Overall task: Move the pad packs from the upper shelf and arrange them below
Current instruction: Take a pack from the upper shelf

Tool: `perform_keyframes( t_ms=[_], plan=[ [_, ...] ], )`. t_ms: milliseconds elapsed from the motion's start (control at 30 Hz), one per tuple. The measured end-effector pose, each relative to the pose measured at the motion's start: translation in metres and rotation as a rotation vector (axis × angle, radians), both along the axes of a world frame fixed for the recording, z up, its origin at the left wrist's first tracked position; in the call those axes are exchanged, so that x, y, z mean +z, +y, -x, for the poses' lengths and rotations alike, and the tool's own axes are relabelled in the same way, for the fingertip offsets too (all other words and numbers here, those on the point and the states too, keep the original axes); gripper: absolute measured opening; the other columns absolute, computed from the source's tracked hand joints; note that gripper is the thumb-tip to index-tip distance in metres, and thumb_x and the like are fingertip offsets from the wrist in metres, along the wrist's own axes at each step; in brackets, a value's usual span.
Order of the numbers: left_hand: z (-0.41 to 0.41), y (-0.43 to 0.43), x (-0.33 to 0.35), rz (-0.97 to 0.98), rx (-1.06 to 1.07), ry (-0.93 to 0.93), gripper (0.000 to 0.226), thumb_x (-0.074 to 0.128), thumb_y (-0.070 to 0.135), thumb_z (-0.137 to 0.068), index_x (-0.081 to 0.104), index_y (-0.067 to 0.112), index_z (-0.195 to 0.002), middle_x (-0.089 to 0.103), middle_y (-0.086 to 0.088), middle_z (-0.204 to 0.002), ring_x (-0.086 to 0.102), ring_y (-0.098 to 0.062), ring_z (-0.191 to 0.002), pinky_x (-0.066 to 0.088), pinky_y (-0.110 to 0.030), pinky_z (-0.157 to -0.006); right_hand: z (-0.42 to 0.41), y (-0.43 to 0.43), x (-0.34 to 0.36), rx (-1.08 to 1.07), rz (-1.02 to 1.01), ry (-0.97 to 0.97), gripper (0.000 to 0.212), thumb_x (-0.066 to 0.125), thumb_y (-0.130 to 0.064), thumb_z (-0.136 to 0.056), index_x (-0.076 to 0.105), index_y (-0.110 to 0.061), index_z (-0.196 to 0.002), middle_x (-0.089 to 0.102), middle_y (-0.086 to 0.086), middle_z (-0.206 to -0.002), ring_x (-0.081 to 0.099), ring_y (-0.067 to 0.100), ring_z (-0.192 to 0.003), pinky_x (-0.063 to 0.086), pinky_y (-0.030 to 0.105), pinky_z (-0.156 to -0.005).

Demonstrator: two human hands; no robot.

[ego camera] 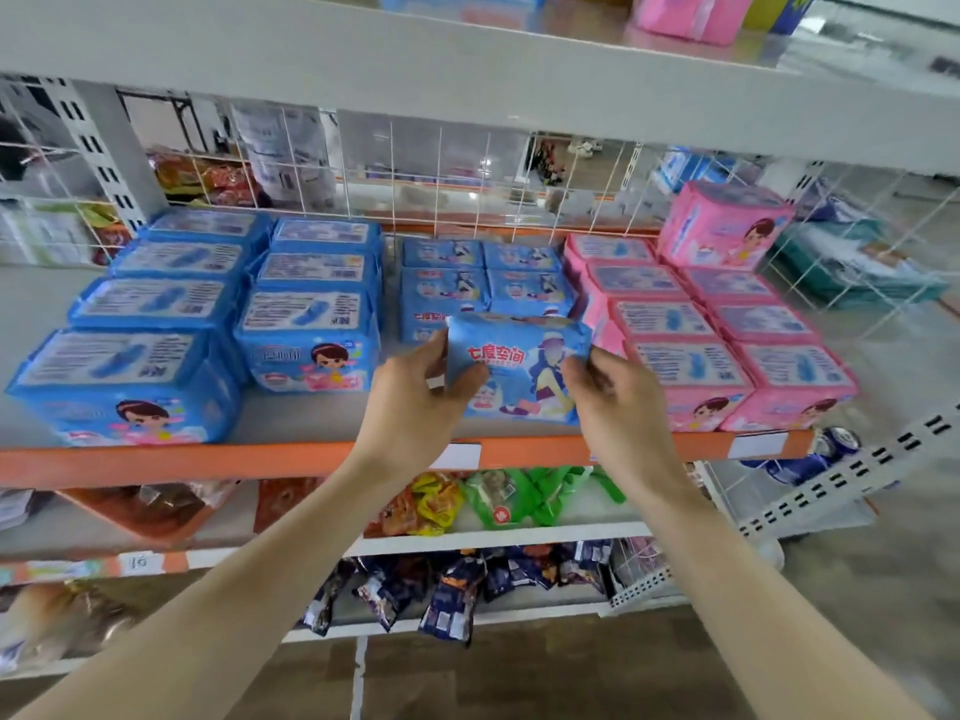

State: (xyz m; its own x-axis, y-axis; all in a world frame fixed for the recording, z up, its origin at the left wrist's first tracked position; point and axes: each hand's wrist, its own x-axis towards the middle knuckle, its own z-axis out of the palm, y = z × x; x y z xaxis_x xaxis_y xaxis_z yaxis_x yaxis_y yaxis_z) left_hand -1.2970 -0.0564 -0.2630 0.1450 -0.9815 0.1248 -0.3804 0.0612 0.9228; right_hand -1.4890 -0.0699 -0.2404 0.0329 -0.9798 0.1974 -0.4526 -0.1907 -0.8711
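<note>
Fingers of the left hand (pixel 415 392) and right hand (pixel 618 402) pinch the blue pad pack (pixel 519 366) by its two ends, above the orange shelf edge (pixel 208 462).

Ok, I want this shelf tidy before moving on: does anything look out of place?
One pink pack sits tilted on top of the back of the pink rows, where all the others lie flat. At the right, a slotted white rail hangs diagonally, apparently loose.

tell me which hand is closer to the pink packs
Right. The right hand grips the right edge of the held blue pack, next to the front pink packs; the left hand grips its left edge, on the far side.
</note>
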Motion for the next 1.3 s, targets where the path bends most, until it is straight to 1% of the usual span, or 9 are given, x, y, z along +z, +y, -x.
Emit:
perform_keyframes(
  t_ms=[100, 167, 200, 367, 500, 733, 867, 1100, 1300],
  plan=[
    [0.007, -0.013, -0.014, -0.026, 0.013, -0.02, 0.012, 0.067, 0.022, -0.094, 0.062, 0.021, -0.084, 0.072, 0.012, -0.082, 0.066, 0.002, -0.078, 0.048, -0.015, -0.067, 0.006, -0.014, -0.006, -0.011, 0.001, 0.031, 0.011, 0.061, -0.019, -0.097, 0.07, -0.016, -0.092, 0.066, -0.021, -0.069, 0.061, -0.002, -0.065, 0.046, 0.016, -0.06],
    [0.008, -0.021, -0.023, -0.059, 0.035, -0.019, 0.009, 0.067, 0.021, -0.094, 0.064, 0.021, -0.086, 0.074, 0.009, -0.087, 0.068, -0.004, -0.081, 0.049, -0.021, -0.067, 0.005, -0.022, -0.012, 0.0, -0.001, 0.057, 0.012, 0.065, -0.019, -0.094, 0.071, -0.016, -0.104, 0.074, -0.012, -0.088, 0.069, 0.007, -0.082, 0.055, 0.025, -0.074],
    [0.008, -0.024, -0.027, -0.067, 0.038, -0.022, 0.002, 0.066, 0.021, -0.094, 0.065, 0.021, -0.092, 0.074, 0.01, -0.091, 0.068, -0.003, -0.082, 0.048, -0.021, -0.068, 0.004, -0.027, -0.016, 0.008, -0.015, 0.066, 0.013, 0.066, -0.019, -0.093, 0.071, -0.015, -0.105, 0.074, -0.008, -0.09, 0.069, 0.009, -0.083, 0.055, 0.027, -0.076],
    [0.0, -0.041, -0.042, -0.065, 0.103, -0.044, 0.026, 0.065, 0.019, -0.095, 0.061, 0.024, -0.12, 0.072, 0.012, -0.11, 0.068, -0.003, -0.097, 0.056, -0.023, -0.077, -0.006, -0.059, -0.047, 0.096, -0.101, 0.049, 0.014, 0.071, -0.021, -0.089, 0.07, -0.016, -0.102, 0.074, -0.01, -0.089, 0.07, 0.002, -0.084, 0.056, 0.026, -0.079],
    [-0.005, -0.052, -0.059, -0.076, 0.177, -0.038, 0.04, 0.068, 0.022, -0.094, 0.051, 0.024, -0.13, 0.067, 0.018, -0.11, 0.065, 0.002, -0.099, 0.055, -0.017, -0.079, -0.023, -0.085, -0.072, 0.186, -0.119, -0.004, 0.022, 0.074, -0.015, -0.088, 0.067, -0.018, -0.108, 0.071, -0.017, -0.092, 0.066, -0.012, -0.084, 0.051, 0.011, -0.075],
    [-0.009, -0.063, -0.078, -0.049, 0.259, -0.057, 0.066, 0.07, 0.019, -0.092, 0.033, 0.018, -0.147, 0.056, 0.018, -0.11, 0.056, -0.005, -0.105, 0.049, -0.027, -0.088, -0.048, -0.105, -0.101, 0.229, -0.046, -0.048, 0.042, 0.072, -0.02, -0.091, 0.059, -0.014, -0.13, 0.067, -0.01, -0.112, 0.065, 0.004, -0.106, 0.054, 0.019, -0.089],
    [-0.016, -0.07, -0.082, -0.024, 0.274, -0.098, 0.067, 0.072, 0.02, -0.091, 0.033, 0.018, -0.146, 0.054, 0.01, -0.124, 0.053, -0.006, -0.11, 0.045, -0.026, -0.086, -0.052, -0.114, -0.105, 0.23, 0.002, -0.051, 0.046, 0.072, -0.018, -0.09, 0.059, -0.014, -0.134, 0.067, -0.011, -0.114, 0.062, -0.001, -0.104, 0.049, 0.008, -0.087],
    [-0.021, -0.082, -0.087, -0.009, 0.286, -0.115, 0.074, 0.074, 0.02, -0.089, 0.031, 0.014, -0.149, 0.058, -0.007, -0.137, 0.057, -0.026, -0.124, 0.049, -0.038, -0.095, -0.054, -0.122, -0.116, 0.19, 0.018, -0.022, 0.052, 0.07, -0.025, -0.092, 0.052, -0.017, -0.141, 0.068, 0.001, -0.127, 0.065, 0.013, -0.114, 0.055, 0.036, -0.096],
    [-0.022, -0.077, -0.092, 0.002, 0.27, -0.144, 0.08, 0.077, 0.02, -0.085, 0.029, 0.015, -0.148, 0.056, -0.008, -0.139, 0.056, -0.029, -0.125, 0.051, -0.047, -0.099, -0.054, -0.116, -0.116, 0.17, 0.012, 0.039, 0.061, 0.073, -0.024, -0.089, 0.048, -0.016, -0.144, 0.066, 0.002, -0.129, 0.064, 0.017, -0.116, 0.055, 0.039, -0.096]
  ],
)
